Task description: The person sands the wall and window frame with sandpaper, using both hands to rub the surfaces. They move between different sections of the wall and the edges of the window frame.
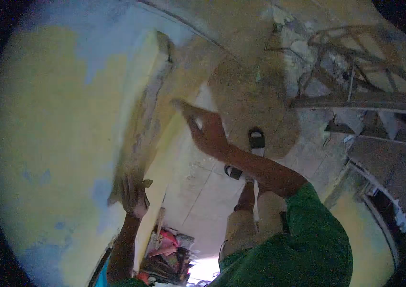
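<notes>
My left hand (135,197) lies on the narrow, worn top of a low yellow wall (152,107), its fingers stretched along the surface. A small brownish piece (148,183), too blurred to name, shows beside that hand. My right hand (208,131) is raised to the right of the wall top, thumb and fingers drawn together in a pinch. At its fingertips is a greyish blur, and I cannot make out what is held there.
A peeling yellow and blue wall (54,129) fills the left side. A wooden frame (356,103) stands at upper right. Red and dark items (169,248) are heaped near the wall's foot. My sandalled feet (256,138) stand on the tiled floor (198,191), which has a brown patch.
</notes>
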The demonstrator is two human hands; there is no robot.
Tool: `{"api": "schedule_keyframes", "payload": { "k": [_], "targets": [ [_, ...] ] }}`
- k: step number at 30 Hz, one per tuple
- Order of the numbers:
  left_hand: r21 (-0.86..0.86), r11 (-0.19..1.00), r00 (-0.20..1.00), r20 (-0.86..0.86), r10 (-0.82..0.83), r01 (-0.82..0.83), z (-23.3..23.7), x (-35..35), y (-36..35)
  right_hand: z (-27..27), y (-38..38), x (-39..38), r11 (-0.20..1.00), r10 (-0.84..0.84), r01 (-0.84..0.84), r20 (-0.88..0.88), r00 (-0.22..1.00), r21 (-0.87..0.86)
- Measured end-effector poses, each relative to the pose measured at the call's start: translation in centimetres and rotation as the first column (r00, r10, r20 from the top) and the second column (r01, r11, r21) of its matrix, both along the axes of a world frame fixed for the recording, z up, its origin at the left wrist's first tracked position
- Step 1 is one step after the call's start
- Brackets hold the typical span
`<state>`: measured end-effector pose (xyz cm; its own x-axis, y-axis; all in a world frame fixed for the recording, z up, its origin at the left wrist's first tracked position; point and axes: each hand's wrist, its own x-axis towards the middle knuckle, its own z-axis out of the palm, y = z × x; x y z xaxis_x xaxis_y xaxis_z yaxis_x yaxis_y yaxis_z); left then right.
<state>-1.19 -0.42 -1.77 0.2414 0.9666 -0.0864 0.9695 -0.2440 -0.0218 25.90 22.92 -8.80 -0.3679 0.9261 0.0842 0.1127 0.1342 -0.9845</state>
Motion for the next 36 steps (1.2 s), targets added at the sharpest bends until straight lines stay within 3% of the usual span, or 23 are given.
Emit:
{"api": "schedule_keyframes", "payload": {
  "k": [1,2,3,5,6,8,10,12,14,15,18,20,21,22,24,25,26,28,29,31,33,35,36],
  "targets": [
    [-0.142,0.989,0.997,0.046,0.055,-0.048,-0.3,-0.8,-0.6,-0.6,1.0,0.1,0.980,-0.126,0.115,-0.054,0.991,-0.164],
    [-0.282,0.955,0.990,0.079,0.120,-0.094,-0.6,-1.5,-1.1,-1.0,1.9,0.0,0.976,-0.138,0.126,-0.058,0.989,-0.175],
    [-0.291,0.953,0.991,0.070,0.110,-0.085,-0.5,-1.1,-0.7,-0.5,3.2,-0.3,0.955,-0.245,0.236,-0.029,0.969,-0.177],
    [0.007,0.999,0.996,0.074,0.041,-0.041,0.2,0.0,0.0,0.0,5.9,-2.2,0.918,-0.354,0.347,-0.001,0.935,-0.191],
    [-0.003,0.999,0.997,0.067,0.035,-0.035,-0.2,-0.1,-0.2,0.2,7.5,-3.9,0.900,-0.432,0.423,-0.085,0.898,-0.107],
    [-0.186,0.953,0.800,0.518,0.302,-0.239,-1.6,-0.5,-1.4,0.6,7.8,-6.5,0.864,-0.501,0.502,-0.175,0.848,-0.040],
    [-0.201,0.943,0.850,0.413,0.328,-0.267,-1.3,-0.5,-1.8,1.8,7.0,-8.2,0.785,-0.610,0.618,-0.226,0.759,-0.041],
    [-0.191,0.932,0.883,0.308,0.354,-0.307,-1.9,-1.9,-2.0,1.3,7.8,-8.0,0.796,-0.569,0.603,-0.280,0.774,0.049],
    [-0.323,0.938,0.989,0.028,0.142,-0.126,-1.9,-3.9,-4.2,1.4,9.2,-6.8,0.891,-0.454,0.452,-0.161,0.876,-0.053],
    [-0.161,0.986,0.995,-0.101,0.019,-0.035,-0.1,-1.1,-1.6,1.3,8.2,-6.5,0.891,-0.454,0.449,-0.158,0.877,-0.065],
    [-0.134,0.987,0.995,-0.054,0.085,-0.091,0.7,0.6,-0.3,2.3,8.5,-6.6,0.911,-0.413,0.398,-0.233,0.881,-0.110],
    [-0.090,0.995,0.997,-0.058,0.047,-0.052,-1.1,-1.2,-2.2,1.7,9.5,-6.7,0.888,-0.441,0.459,-0.232,0.867,0.024],
    [-0.068,0.998,0.997,-0.077,-0.001,-0.005,-0.5,-1.5,-2.9,1.6,11.9,-7.7,0.930,-0.362,0.368,0.138,0.922,-0.022],
    [-0.081,0.997,0.996,-0.087,-0.003,-0.004,0.1,-1.7,-3.3,1.6,10.7,-7.8,0.929,-0.361,0.369,0.134,0.923,-0.038],
    [-0.073,0.997,0.991,-0.133,-0.023,0.013,0.0,-1.1,-2.0,3.2,8.4,-7.0,0.916,-0.395,0.347,-0.295,0.870,-0.202],
    [-0.055,0.998,0.986,-0.161,-0.052,0.043,0.2,-0.2,-0.7,3.7,8.1,-6.5,0.910,-0.414,0.392,-0.391,0.822,-0.137],
    [-0.058,0.998,0.988,-0.151,-0.044,0.036,-0.2,-0.2,-1.0,3.3,9.3,-7.1,0.912,-0.408,0.386,-0.380,0.830,-0.137],
    [-0.094,0.995,0.991,-0.125,-0.050,0.039,0.3,0.8,-2.2,3.4,12.2,-6.9,0.921,-0.389,0.381,-0.187,0.902,-0.080],
    [-0.106,0.994,0.991,-0.126,-0.053,0.040,0.9,0.3,-2.4,3.0,10.7,-7.3,0.920,-0.391,0.380,-0.189,0.901,-0.092],
    [-0.074,0.996,0.990,-0.134,-0.048,0.038,0.8,-0.2,-1.0,2.4,8.6,-7.9,0.807,-0.523,0.573,-0.276,0.807,0.145],
    [-0.023,0.998,0.990,-0.120,-0.069,0.066,-0.9,-2.1,-2.5,1.9,11.2,-8.9,0.817,-0.503,0.548,-0.245,0.829,0.178],
    [-0.042,0.997,0.992,-0.098,-0.075,0.071,-0.8,-2.8,-4.1,1.9,9.9,-8.0,0.832,-0.498,0.528,-0.188,0.847,0.172],
    [-0.040,0.997,0.992,-0.107,-0.074,0.070,-1.0,-3.6,-5.1,2.9,8.5,-7.6,0.874,-0.476,0.486,-0.176,0.862,0.016]
  ]
}}
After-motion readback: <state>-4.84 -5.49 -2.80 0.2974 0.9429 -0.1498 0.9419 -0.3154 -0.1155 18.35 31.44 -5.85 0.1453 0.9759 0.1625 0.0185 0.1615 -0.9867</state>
